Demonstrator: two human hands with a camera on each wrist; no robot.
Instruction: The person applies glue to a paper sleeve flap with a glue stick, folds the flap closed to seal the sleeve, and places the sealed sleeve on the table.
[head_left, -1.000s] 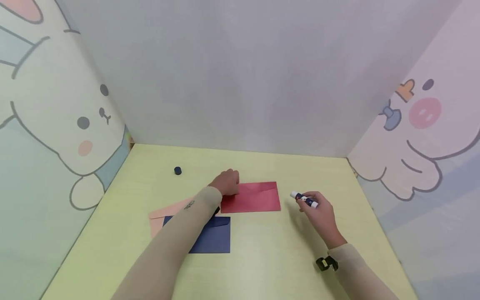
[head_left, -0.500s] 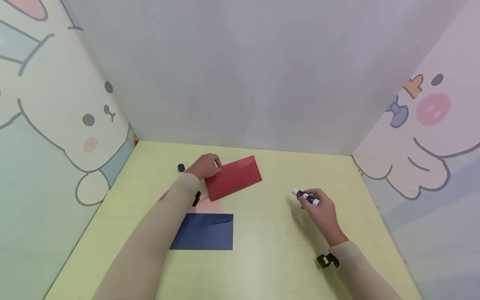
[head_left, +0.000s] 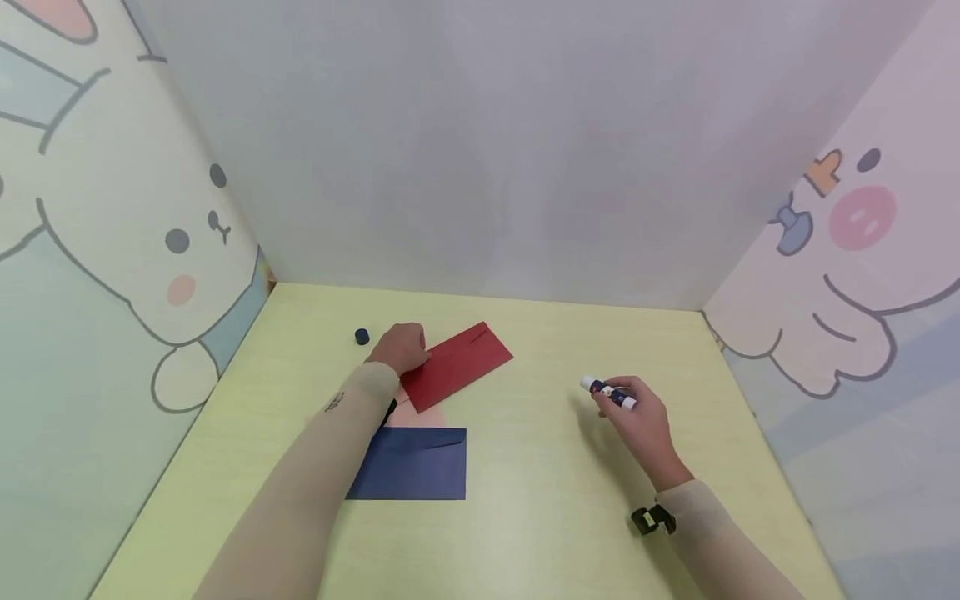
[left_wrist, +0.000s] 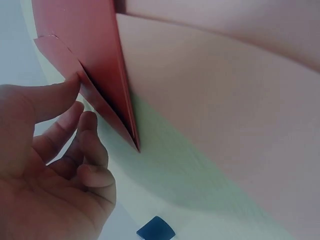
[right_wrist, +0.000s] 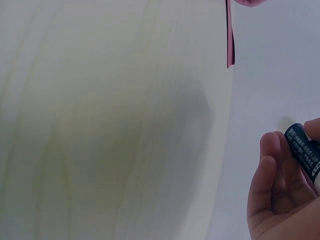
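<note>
My left hand (head_left: 400,347) pinches a red envelope (head_left: 453,367) by its flap edge. In the left wrist view the thumb and fingers (left_wrist: 80,85) hold the flap, which stands slightly apart from the body of the red envelope (left_wrist: 90,45). Tilted, the red envelope overlaps a pink envelope (head_left: 429,415), also large in the left wrist view. A dark blue envelope (head_left: 420,467) lies nearer to me, partly under my left forearm. On the right, my right hand (head_left: 637,425) grips an uncapped glue stick (head_left: 609,392) with a dark blue label, held above the table.
A small dark blue cap (head_left: 362,337) stands on the pale yellow table (head_left: 540,517), left of my left hand. A grey wall (head_left: 480,167) closes off the back, and printed panels with cartoon animals stand along both sides.
The red envelope has moved left over the pink one and turned at an angle, carried by my left hand, then come lower. My right hand with the glue stick has barely moved.
</note>
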